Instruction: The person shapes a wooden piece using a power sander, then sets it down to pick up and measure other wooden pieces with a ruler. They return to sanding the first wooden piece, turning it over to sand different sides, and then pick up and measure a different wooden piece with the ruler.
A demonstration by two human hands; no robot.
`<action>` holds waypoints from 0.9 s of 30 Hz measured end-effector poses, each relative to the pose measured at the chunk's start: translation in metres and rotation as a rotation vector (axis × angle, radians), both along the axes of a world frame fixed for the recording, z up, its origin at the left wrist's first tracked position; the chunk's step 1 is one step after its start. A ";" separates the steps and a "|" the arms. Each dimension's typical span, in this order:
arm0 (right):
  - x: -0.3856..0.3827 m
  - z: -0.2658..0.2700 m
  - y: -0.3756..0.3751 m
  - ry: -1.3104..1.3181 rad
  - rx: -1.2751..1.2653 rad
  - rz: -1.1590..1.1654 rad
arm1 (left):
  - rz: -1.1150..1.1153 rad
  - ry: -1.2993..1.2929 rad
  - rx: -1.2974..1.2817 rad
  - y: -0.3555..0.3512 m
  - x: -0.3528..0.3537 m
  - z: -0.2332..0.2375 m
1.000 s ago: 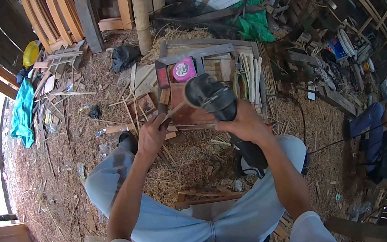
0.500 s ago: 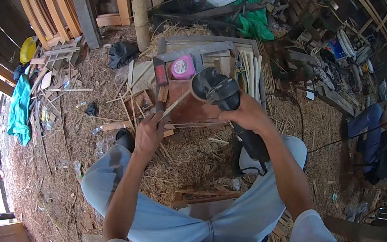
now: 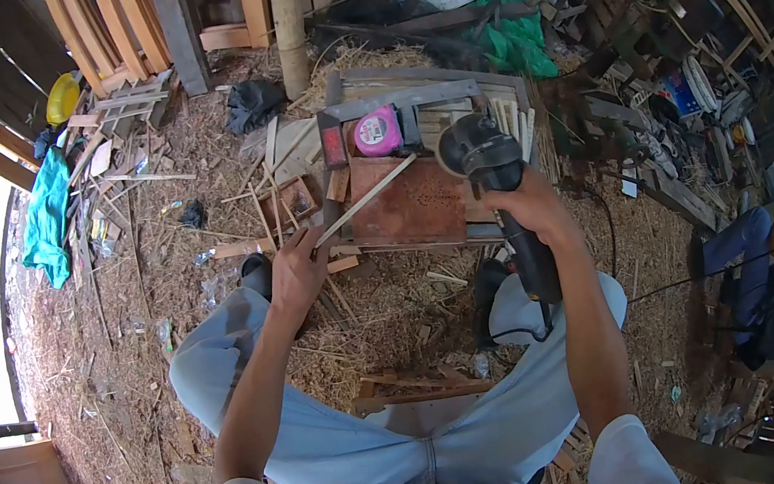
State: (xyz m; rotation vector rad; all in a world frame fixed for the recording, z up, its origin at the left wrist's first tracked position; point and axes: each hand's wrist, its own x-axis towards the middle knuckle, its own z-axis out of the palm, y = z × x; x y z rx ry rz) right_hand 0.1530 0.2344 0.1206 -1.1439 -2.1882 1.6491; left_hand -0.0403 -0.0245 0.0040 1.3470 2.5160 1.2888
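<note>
My left hand [image 3: 299, 274] is closed around the lower end of a thin wooden strip [image 3: 370, 196], which slants up to the right across a reddish-brown board [image 3: 410, 208]. In my right hand [image 3: 536, 208] is a black angle grinder [image 3: 527, 250], gripped by its body with the head pointing away from me. The grinder's disc [image 3: 449, 149] is apart from the strip, to the right of its far tip. A pink tape measure [image 3: 378, 132] lies just beyond the board, beside a dark block with a red patch [image 3: 333, 141].
A small wooden box [image 3: 290, 203] with sticks over it lies left of the board. Thin strips [image 3: 522, 124] lie at the right. Wood shavings cover the floor [image 3: 126, 385]. A cord [image 3: 612, 237] runs by my right knee; another person [image 3: 768, 283] sits at far right.
My right hand has moved the grinder to the right, away from the strip, uncovering more of the board. My left hand still holds the strip; the view has shifted slightly.
</note>
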 end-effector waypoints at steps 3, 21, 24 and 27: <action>0.009 -0.003 0.003 0.006 0.065 0.000 | 0.041 -0.059 0.076 0.001 -0.001 0.011; 0.040 -0.016 0.022 0.105 0.041 -0.238 | -0.254 0.282 0.158 0.138 -0.001 -0.022; 0.044 -0.005 0.018 0.111 0.004 -0.213 | -0.234 0.315 -0.007 0.101 0.010 0.016; 0.045 -0.012 0.020 0.101 0.071 -0.229 | -0.217 0.425 -0.142 0.051 0.001 0.034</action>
